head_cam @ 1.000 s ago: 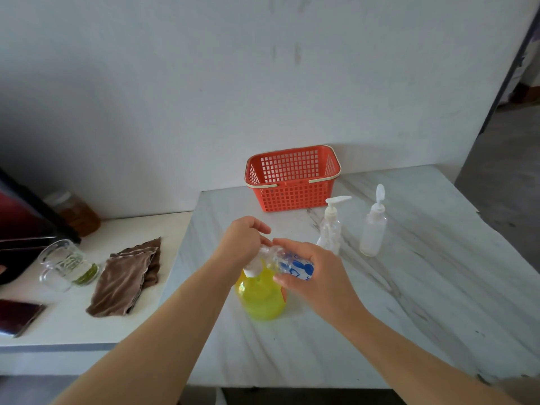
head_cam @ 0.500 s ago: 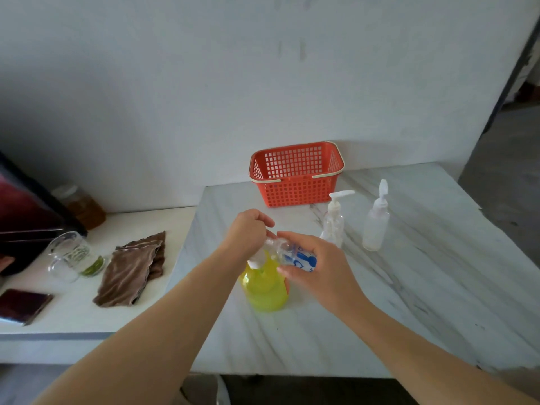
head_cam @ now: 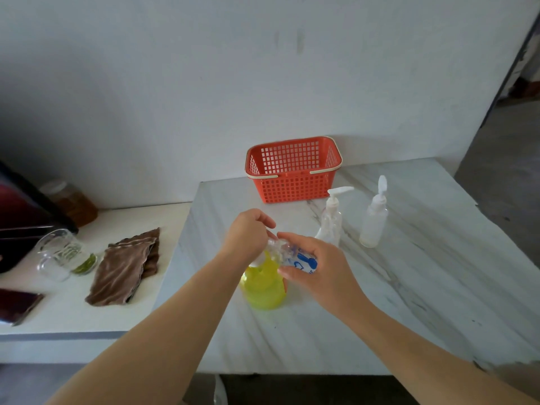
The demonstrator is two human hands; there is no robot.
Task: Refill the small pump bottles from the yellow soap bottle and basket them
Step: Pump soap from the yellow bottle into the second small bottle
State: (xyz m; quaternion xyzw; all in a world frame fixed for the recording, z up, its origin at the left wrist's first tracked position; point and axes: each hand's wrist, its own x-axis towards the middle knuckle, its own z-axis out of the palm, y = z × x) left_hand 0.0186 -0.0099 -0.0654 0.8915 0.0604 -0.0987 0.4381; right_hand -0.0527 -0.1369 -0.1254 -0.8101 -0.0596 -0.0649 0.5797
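The yellow soap bottle (head_cam: 264,287) stands on the marble table (head_cam: 409,287). My left hand (head_cam: 248,233) is curled over its white pump head. My right hand (head_cam: 317,270) holds a small clear bottle with a blue label (head_cam: 301,263), tilted with its mouth against the pump spout. Two more small clear pump bottles stand upright to the right: one with a white pump (head_cam: 331,217) and one with a narrow nozzle (head_cam: 375,217). The orange basket (head_cam: 292,171) sits against the back wall and looks empty.
A lower white counter on the left carries a brown folded cloth (head_cam: 125,268), a glass measuring jug (head_cam: 60,254), an amber jar (head_cam: 73,201), a dark phone (head_cam: 17,305) and a dark appliance (head_cam: 17,217). The table's right edge drops to the floor.
My hands stay on the yellow bottle's pump and the small labelled bottle. The view has shifted slightly; nothing has been set down or picked up.
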